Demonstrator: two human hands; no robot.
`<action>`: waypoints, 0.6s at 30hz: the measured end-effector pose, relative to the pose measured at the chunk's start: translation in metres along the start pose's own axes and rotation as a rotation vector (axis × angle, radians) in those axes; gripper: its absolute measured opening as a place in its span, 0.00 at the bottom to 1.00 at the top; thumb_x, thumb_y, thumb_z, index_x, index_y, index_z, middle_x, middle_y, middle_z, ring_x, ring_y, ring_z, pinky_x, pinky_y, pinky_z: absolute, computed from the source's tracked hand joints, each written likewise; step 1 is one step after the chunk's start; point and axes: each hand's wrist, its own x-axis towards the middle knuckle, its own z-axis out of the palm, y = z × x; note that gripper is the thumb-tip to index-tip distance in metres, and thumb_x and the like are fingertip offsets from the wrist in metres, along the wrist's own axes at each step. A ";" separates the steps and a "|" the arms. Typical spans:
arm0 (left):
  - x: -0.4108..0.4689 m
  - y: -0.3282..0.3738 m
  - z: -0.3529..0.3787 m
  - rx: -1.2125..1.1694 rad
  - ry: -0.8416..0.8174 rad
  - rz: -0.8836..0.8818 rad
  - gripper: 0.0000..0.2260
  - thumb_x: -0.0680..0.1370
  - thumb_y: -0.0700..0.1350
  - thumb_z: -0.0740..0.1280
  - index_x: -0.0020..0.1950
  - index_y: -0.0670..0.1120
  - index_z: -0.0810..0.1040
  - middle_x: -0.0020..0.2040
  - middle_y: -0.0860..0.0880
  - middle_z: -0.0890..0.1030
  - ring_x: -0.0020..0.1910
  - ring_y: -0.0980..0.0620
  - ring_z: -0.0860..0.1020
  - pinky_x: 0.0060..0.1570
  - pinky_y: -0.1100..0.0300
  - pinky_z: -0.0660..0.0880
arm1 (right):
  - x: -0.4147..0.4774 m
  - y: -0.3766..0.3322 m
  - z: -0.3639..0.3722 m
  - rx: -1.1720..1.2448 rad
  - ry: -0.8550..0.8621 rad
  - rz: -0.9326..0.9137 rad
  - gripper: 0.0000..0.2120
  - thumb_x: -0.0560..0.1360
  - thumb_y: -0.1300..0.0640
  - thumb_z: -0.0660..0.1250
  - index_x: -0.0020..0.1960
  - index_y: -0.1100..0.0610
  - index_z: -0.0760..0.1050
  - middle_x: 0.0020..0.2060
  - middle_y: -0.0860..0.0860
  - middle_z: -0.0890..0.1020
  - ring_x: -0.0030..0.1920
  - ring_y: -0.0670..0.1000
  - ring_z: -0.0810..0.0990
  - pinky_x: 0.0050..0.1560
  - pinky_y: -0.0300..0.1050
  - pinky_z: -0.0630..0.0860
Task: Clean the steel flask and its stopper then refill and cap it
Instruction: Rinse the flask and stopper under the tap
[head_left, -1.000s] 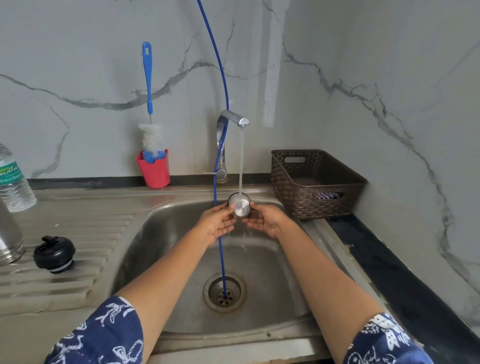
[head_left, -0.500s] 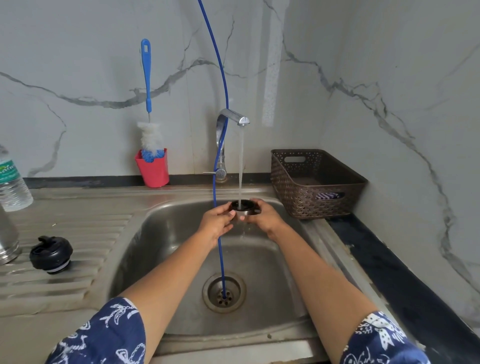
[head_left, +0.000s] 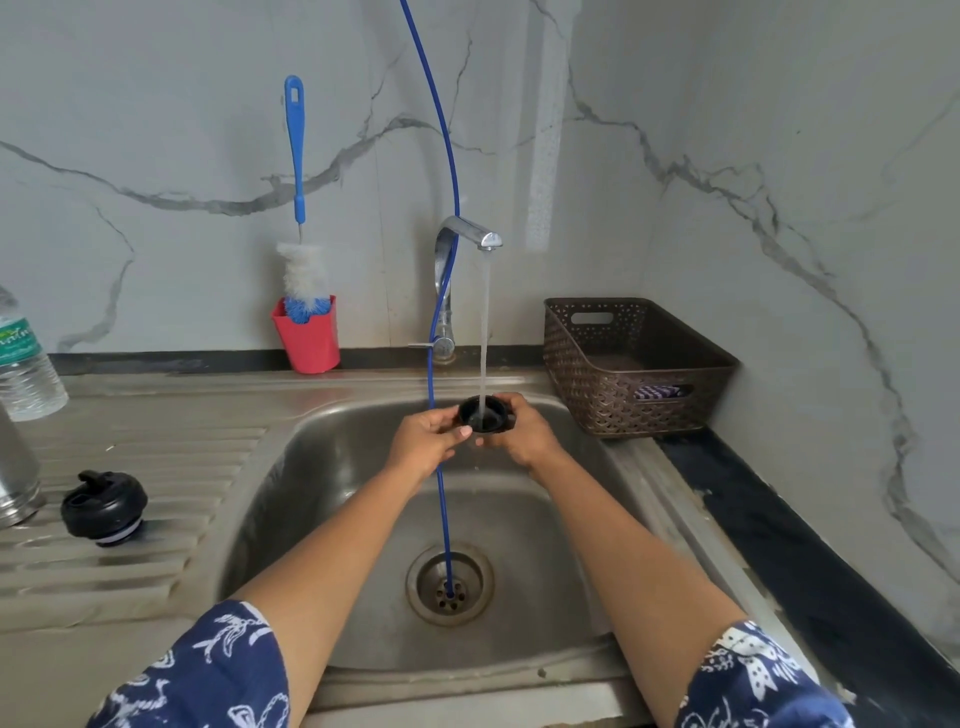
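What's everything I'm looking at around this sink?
flask cup: one, black inside, held under the running water
stopper: one, black, on the drainboard
steel flask: one, silver, far left edge
water bottle: one, clear, left counter
bottle brush: one, blue-white, in red holder
tap: one, chrome, running
hose: one, blue, into the drain
basket: one, brown, right of the sink
left hand, right hand: both gripping the cup

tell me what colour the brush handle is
Blue brush handle, clearest in the head view.
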 end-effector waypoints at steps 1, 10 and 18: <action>0.000 0.001 -0.005 0.018 0.007 0.000 0.18 0.74 0.36 0.71 0.64 0.43 0.77 0.53 0.48 0.81 0.51 0.52 0.79 0.45 0.62 0.76 | 0.001 0.000 0.002 0.005 -0.019 -0.003 0.35 0.63 0.65 0.78 0.66 0.54 0.69 0.60 0.52 0.77 0.61 0.52 0.75 0.63 0.45 0.71; 0.001 0.002 -0.001 0.052 0.007 -0.014 0.19 0.75 0.36 0.71 0.66 0.41 0.76 0.58 0.44 0.81 0.53 0.51 0.78 0.40 0.65 0.74 | 0.000 -0.002 0.001 -0.060 0.005 0.001 0.36 0.63 0.64 0.78 0.67 0.54 0.69 0.60 0.52 0.78 0.61 0.51 0.75 0.64 0.45 0.70; -0.003 0.004 -0.006 0.089 -0.020 -0.056 0.19 0.74 0.37 0.72 0.64 0.41 0.77 0.56 0.44 0.82 0.55 0.49 0.79 0.40 0.63 0.75 | 0.000 -0.001 -0.005 -0.047 -0.044 0.030 0.34 0.61 0.64 0.80 0.64 0.54 0.72 0.58 0.52 0.80 0.60 0.51 0.76 0.62 0.45 0.72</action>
